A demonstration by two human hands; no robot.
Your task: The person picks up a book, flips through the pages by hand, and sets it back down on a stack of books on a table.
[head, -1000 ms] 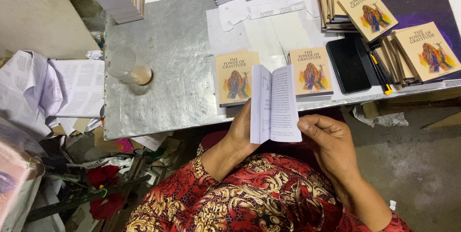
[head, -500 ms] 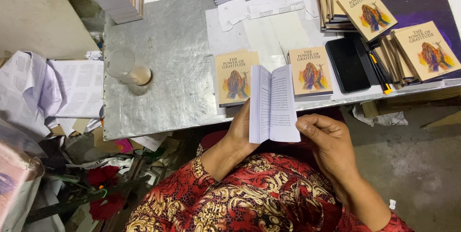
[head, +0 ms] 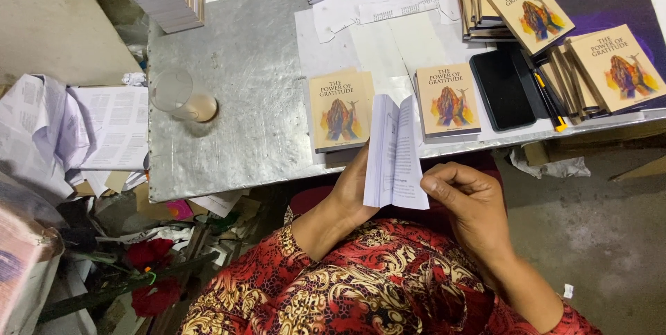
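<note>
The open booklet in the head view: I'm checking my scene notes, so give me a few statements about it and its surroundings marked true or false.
1. Both hands hold the open booklet. True: left hand behind it, right hand at its lower edge.
2. The booklet lies flat on the metal table. False: it is held up off the table, at its near edge.
3. A clear glass stands on the table's left part. True.
4. The glass is full. False: only a little pale liquid at the bottom.
5. A black phone lies right of a closed book. True.
</note>
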